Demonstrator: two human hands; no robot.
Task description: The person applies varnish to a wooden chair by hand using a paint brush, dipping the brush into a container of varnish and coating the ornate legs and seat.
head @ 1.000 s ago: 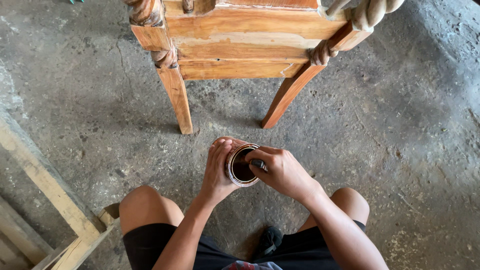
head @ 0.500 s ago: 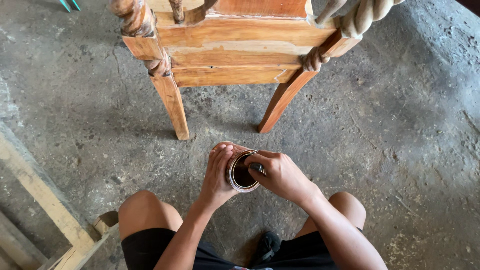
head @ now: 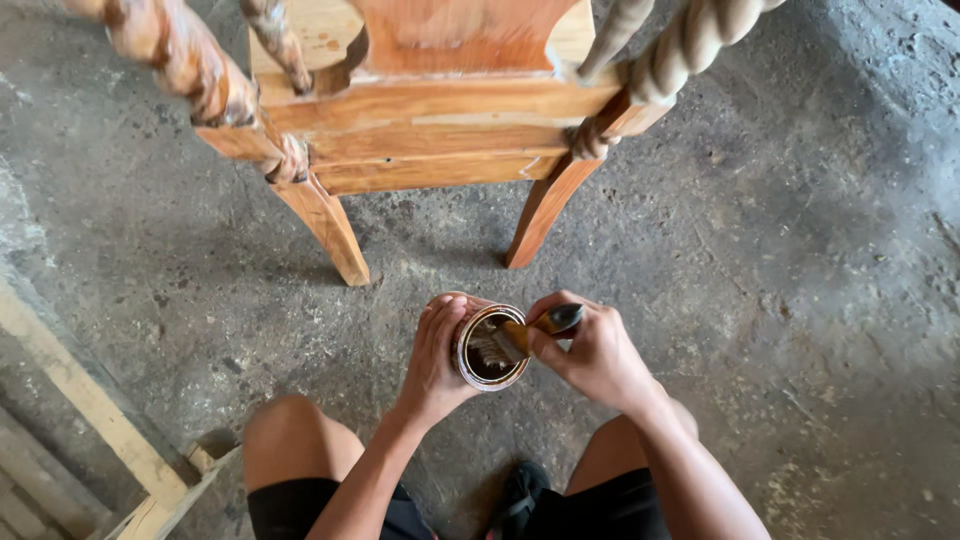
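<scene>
Steady the varnish can [head: 489, 348], held above the floor near your knees, with your left hand [head: 436, 352] wrapped around it. Your right hand [head: 597, 352] grips the paintbrush [head: 512, 340]; load bristles evenly, wiping excess against the rim before reaching the wooden chair [head: 430, 130] beyond.

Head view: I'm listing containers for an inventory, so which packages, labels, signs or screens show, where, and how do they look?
Round metal can: tilted in the left hand, silvery rim, dark brown liquid inside, brush from the right hand dipped in.
No label, sign or screen visible.
</scene>
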